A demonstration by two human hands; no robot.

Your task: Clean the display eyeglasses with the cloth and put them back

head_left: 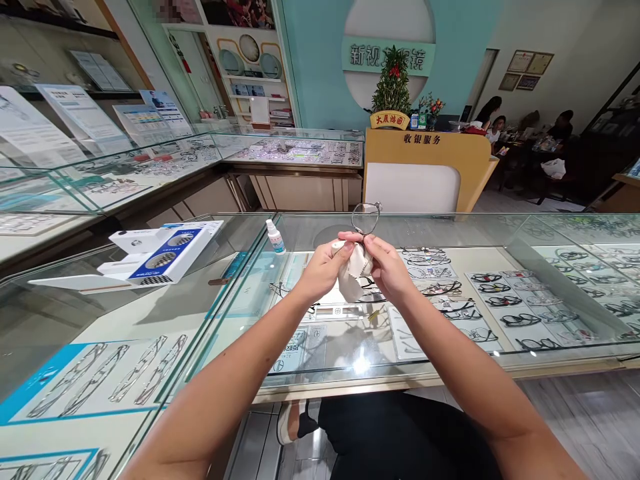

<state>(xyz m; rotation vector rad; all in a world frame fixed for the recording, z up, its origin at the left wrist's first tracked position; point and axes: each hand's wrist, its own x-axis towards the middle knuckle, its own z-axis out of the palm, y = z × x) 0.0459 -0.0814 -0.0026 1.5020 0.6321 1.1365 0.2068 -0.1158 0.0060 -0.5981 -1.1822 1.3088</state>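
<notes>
Both my hands are held together above the glass counter. My left hand (pixel 324 265) is closed on a whitish cleaning cloth (pixel 352 277), which hangs down between the hands. Fingers of my right hand (pixel 390 268) pinch a pair of eyeglasses (pixel 366 219) near the middle of the frame. One round, thin-rimmed lens sticks up above my fingertips; the other part of the glasses is hidden by the cloth and fingers. A small white spray bottle (pixel 275 237) stands on the counter to the left of my hands.
Under the glass counter top (pixel 345 375) lie rows of eyeglass frames (pixel 505 301). An unfolded white and blue box (pixel 167 257) rests on the left. Farther back are a yellow cashier desk (pixel 425 147) with a plant (pixel 393 83), more display cases (pixel 295 152), and several people at the right.
</notes>
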